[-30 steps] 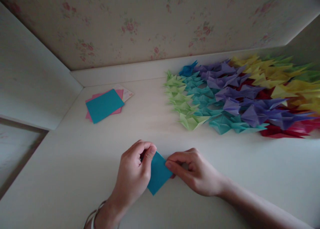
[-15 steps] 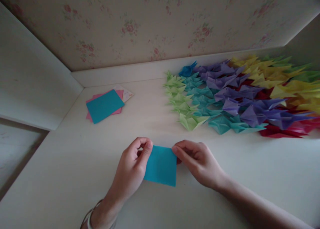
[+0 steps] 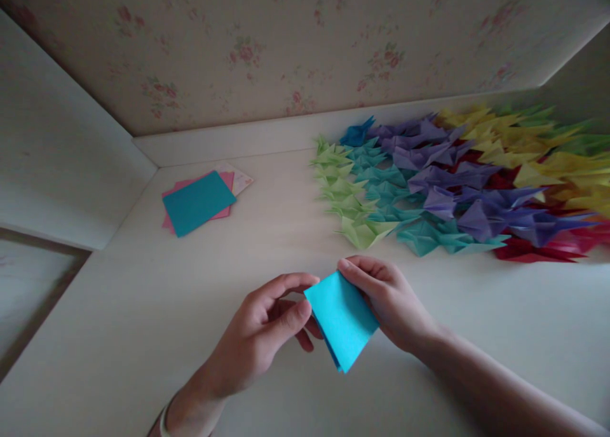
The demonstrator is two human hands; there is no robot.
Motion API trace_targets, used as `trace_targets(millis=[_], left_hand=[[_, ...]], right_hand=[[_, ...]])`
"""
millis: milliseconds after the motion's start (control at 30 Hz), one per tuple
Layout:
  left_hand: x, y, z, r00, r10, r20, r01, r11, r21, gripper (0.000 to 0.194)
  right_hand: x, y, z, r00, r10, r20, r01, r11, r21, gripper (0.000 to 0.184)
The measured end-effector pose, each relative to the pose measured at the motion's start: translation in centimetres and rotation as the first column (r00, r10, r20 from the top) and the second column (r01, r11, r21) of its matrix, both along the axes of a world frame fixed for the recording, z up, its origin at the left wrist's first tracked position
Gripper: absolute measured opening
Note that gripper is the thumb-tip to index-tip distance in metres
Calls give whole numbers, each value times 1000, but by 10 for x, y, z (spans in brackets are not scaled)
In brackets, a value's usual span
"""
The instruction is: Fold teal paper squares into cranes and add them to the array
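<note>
A folded square of bright blue origami paper (image 3: 344, 322) is tilted above the table, its layers parting slightly along the lower left edge. My right hand (image 3: 393, 300) pinches it at the upper right, with the thumb on the front and the other fingers partly hidden behind. At the paper's left corner is my left hand (image 3: 279, 326), its fingers apart and curved. The left thumb and index fingertips come up to that corner without a clear grip, and some lower fingertips reach toward the paper's back edge.
Several folded paper cranes (image 3: 433, 176) in green, teal, purple, yellow and red fill the back right. A blue sheet (image 3: 199, 203) lies on pink paper (image 3: 222, 213) at the back left. Behind the white table (image 3: 119, 335) rises a floral wall (image 3: 305, 49); a white panel (image 3: 57, 138) stands left.
The blue paper has turned to a diamond-like angle and shifted right with my right hand. My left hand has loosened from its pinch, its fingers now spread.
</note>
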State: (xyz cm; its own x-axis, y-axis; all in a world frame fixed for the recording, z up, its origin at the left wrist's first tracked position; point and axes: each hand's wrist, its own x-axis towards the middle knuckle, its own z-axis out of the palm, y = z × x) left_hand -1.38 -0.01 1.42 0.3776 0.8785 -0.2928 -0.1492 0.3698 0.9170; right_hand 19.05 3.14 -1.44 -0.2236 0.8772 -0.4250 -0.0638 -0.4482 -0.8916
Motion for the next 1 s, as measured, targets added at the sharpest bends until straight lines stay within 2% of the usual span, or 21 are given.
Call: trace_targets(millis=[200,467,533,600,667,733,800,833,933,1000], left_hand=[[0,-1,-3,1000,-16,-17,16,1000,1,25],[-1,0,-2,999,-8,-33,9,1000,21,25],[0,-1,0,997,-11,-77,13,1000,27,25],[1,-1,0,982,10,-190,7,996,88,23],[4,-1,-2,930,71,-361,27,965,262,24],[6,-1,-5,856,142,-497,127,875,467,30],[7,-3,-7,811,166,-560,237,783,575,41],[7,-4,-8,803,164,-573,267,761,591,48],[3,-8,-6,804,150,-575,279,760,588,63],[0,-9,-3,824,130,-551,264,772,577,61]], right_hand=[[3,-3,-3,999,-22,-47,22,1000,3,43],[0,-2,1,986,25,-165,-44,992,-115,41],[0,-2,2,990,16,-137,-30,994,-104,41],[0,-2,2,997,8,-82,-12,998,-54,42],[0,-3,2,1000,12,-14,-12,1000,23,42],[-1,-3,3,999,10,49,-14,995,95,41],[-2,-3,3,996,-2,93,-11,991,134,39],[-3,-3,3,995,-7,102,-8,990,138,39],[-3,-2,3,993,-8,115,-7,991,132,37],[-3,-2,2,992,-16,125,0,991,132,37]])
